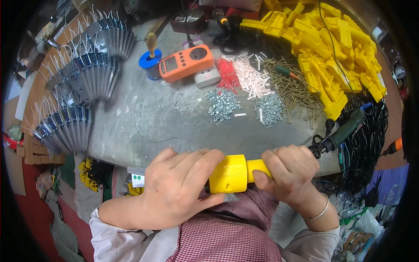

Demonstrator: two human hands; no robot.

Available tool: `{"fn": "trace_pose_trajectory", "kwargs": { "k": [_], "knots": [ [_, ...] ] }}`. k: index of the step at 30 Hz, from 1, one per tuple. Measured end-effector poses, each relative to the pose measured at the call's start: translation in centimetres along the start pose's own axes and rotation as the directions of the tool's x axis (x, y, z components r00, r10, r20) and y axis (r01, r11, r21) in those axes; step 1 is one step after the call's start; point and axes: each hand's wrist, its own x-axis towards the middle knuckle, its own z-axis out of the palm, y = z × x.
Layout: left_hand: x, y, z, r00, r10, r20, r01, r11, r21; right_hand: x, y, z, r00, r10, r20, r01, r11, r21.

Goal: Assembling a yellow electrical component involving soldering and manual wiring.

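Observation:
A yellow plastic tool housing (228, 174) with a wide head and a narrower handle is held in front of my checked apron, at the near edge of the table. My left hand (176, 185) is closed round the left end of the head. My right hand (291, 171) wraps round the handle, its thumb on the near side. My palms hide both ends of the housing. Just beyond my right hand, a dark green power screwdriver (345, 131) lies at the table's right edge, touching neither hand.
Yellow plastic shells (338, 48) are heaped at the far right, beside long screws (294, 89), small screws (269, 109), nuts (221, 105), white sleeves (253, 78) and red pieces (227, 73). An orange meter (187, 63) and blue spool (150, 65) stand behind. Wired metal parts (65, 126) line the left.

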Motion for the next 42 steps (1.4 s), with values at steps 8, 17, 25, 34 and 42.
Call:
{"fn": "trace_pose_trajectory", "kwargs": {
  "k": [8,17,25,34,42],
  "knots": [
    [4.0,-4.5,2.4,0.906,-0.124,0.405,0.252,0.927,-0.279,0.5,1.2,0.2,0.75,0.296,0.592,-0.425,0.901,0.088],
    [5.2,-7.6,5.2,0.962,-0.001,0.272,0.055,0.98,-0.191,-0.1,6.3,1.2,0.751,0.396,0.529,-0.595,0.753,0.282],
    [13.1,-8.5,11.8,0.948,0.29,0.13,-0.298,0.953,0.048,-0.6,9.1,6.6,0.855,0.36,0.373,-0.372,0.927,-0.043],
    [15.0,-9.3,12.9,0.93,0.348,0.121,-0.338,0.936,-0.097,-0.5,10.3,5.1,0.75,0.542,0.379,-0.65,0.71,0.271],
    [13.1,-7.2,7.3,0.957,0.139,0.254,-0.027,0.916,-0.401,-1.6,10.2,2.3,0.65,0.525,0.55,-0.752,0.55,0.363]
  ]
}}
